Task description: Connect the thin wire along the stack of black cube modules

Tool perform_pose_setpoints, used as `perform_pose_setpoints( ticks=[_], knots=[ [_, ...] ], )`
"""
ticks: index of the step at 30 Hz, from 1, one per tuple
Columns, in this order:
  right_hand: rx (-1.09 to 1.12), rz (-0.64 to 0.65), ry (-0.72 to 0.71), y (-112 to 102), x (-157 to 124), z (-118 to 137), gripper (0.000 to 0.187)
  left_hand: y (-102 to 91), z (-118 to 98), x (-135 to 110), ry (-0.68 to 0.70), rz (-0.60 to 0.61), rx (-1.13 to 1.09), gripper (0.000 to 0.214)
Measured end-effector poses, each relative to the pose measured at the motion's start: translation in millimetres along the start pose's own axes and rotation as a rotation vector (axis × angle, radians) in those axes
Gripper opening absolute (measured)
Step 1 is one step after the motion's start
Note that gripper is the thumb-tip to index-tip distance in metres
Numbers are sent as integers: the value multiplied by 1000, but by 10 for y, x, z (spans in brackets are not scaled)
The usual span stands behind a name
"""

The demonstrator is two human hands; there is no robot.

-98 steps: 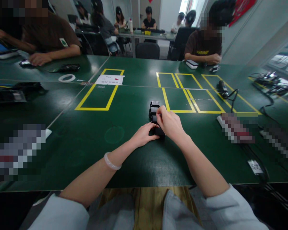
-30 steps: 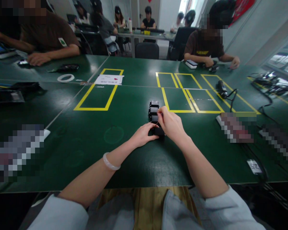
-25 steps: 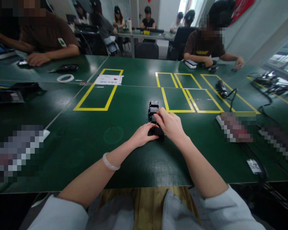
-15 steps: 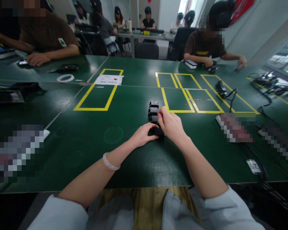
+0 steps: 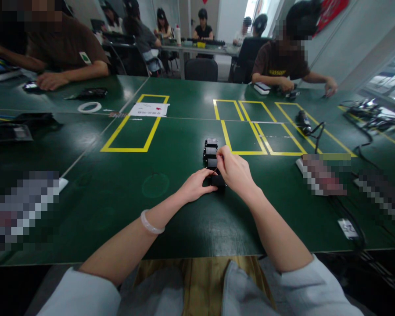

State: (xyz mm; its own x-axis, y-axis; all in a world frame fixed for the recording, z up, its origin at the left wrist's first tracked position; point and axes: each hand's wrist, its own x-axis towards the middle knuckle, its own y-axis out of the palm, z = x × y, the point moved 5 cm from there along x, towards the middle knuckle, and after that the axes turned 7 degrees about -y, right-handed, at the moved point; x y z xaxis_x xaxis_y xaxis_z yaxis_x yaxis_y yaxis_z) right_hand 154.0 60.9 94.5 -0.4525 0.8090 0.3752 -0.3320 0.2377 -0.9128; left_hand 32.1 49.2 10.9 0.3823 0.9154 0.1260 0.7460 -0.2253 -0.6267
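Observation:
A row of small black box-shaped parts (image 5: 211, 152) lies on the green table in front of me, pointing away. At the near end sits another black block (image 5: 218, 181), with the thumb and fingers of my left hand (image 5: 199, 184) closed on its left side. Above its right side, my right hand (image 5: 233, 169) is closed in a pinch. A thin dark line shows just below its fingertips, but what they hold is too small to make out. My right hand hides part of the row.
Yellow tape outlines (image 5: 147, 149) mark the table (image 5: 184, 228). A white paper sheet (image 5: 149, 109) and a tape roll (image 5: 89, 107) lie at left. Blurred-out devices flank both sides, with black cables (image 5: 358, 232) at right. Two co-workers sit across the table.

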Motion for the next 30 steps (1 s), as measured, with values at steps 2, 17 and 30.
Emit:
perform_pose_setpoints(
  ticks=[2, 17, 30],
  knots=[
    [3, -6, -24, -1, -3, 2, 29, 1, 2, 0, 2, 0, -3, 40],
    [42, -5, -44, 14, -8, 7, 30, 4, 5, 3, -4, 3, -7, 38],
    [49, -24, -38, -12, -7, 16, 24, 3, 6, 3, 3, -11, 2, 39]
  ],
)
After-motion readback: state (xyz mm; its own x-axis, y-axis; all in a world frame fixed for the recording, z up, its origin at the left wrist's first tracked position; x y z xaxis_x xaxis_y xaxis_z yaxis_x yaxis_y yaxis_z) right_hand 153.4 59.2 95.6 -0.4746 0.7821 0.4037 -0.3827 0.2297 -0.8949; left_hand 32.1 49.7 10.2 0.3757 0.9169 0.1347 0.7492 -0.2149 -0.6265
